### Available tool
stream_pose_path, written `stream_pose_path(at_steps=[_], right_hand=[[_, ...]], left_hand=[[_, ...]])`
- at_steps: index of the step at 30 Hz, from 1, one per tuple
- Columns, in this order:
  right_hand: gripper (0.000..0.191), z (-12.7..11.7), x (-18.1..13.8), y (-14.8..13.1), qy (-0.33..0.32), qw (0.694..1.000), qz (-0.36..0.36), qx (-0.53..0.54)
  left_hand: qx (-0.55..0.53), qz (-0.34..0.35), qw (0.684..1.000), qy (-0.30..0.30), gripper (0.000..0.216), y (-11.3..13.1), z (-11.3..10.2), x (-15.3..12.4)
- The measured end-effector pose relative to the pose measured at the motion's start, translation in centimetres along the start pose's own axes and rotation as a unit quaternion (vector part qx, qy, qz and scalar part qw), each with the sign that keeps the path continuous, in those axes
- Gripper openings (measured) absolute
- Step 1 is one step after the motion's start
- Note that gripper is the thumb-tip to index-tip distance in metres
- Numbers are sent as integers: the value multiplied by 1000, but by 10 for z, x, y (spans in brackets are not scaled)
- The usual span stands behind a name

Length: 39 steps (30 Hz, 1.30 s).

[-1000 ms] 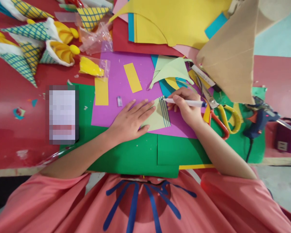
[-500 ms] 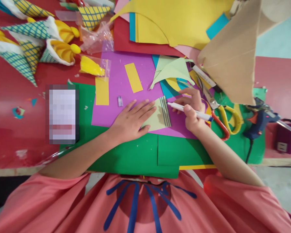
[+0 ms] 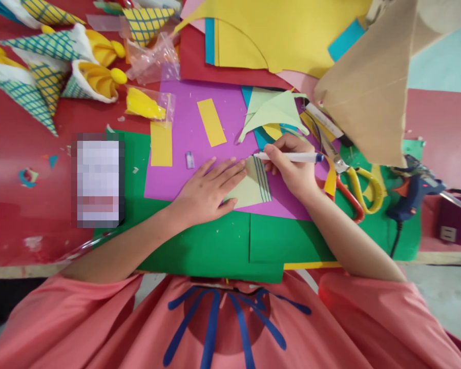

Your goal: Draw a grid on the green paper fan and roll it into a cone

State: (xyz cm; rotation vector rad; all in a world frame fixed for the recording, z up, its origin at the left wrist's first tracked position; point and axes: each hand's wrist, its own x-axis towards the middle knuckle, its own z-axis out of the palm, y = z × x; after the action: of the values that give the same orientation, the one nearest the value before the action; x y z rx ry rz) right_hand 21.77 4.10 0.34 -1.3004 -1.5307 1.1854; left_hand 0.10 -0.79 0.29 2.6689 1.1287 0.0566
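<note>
Under my left hand (image 3: 214, 192) lies a pale green piece of paper (image 3: 248, 187); the fingers are spread flat and press on its left part. Several dark blue lines run along the paper's right side. My right hand (image 3: 294, 169) grips a white marker (image 3: 297, 157) with a blue end. Its tip is at the paper's top edge, just left of the lines, close to my left fingertips. The paper rests on a purple sheet (image 3: 184, 107), which overlaps a green sheet (image 3: 200, 246).
Scissors (image 3: 355, 189), a glue gun (image 3: 417, 187) and a cutter knife (image 3: 326, 122) lie to the right, near a brown cone (image 3: 369, 97). Yellow strips (image 3: 211, 123), a phone (image 3: 99, 182) and patterned cones (image 3: 48, 48) are at left. Yellow sheets (image 3: 284, 36) lie at the back.
My right hand has brought the marker's tip left and slightly up, from the paper's right edge to its top edge. The marker now lies nearly level. My left hand stays in place.
</note>
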Motion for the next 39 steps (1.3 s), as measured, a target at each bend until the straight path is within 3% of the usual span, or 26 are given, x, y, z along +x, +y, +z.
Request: stream_pose_path(at_steps=[11, 39], right_hand=[[32, 6, 5, 0, 30, 997, -27, -62], [29, 5, 5, -4, 1, 998, -26, -54]], left_hand=[[-10, 1, 1000, 3, 55, 1, -4, 0], [-11, -3, 1000, 6, 55, 0, -1, -1]])
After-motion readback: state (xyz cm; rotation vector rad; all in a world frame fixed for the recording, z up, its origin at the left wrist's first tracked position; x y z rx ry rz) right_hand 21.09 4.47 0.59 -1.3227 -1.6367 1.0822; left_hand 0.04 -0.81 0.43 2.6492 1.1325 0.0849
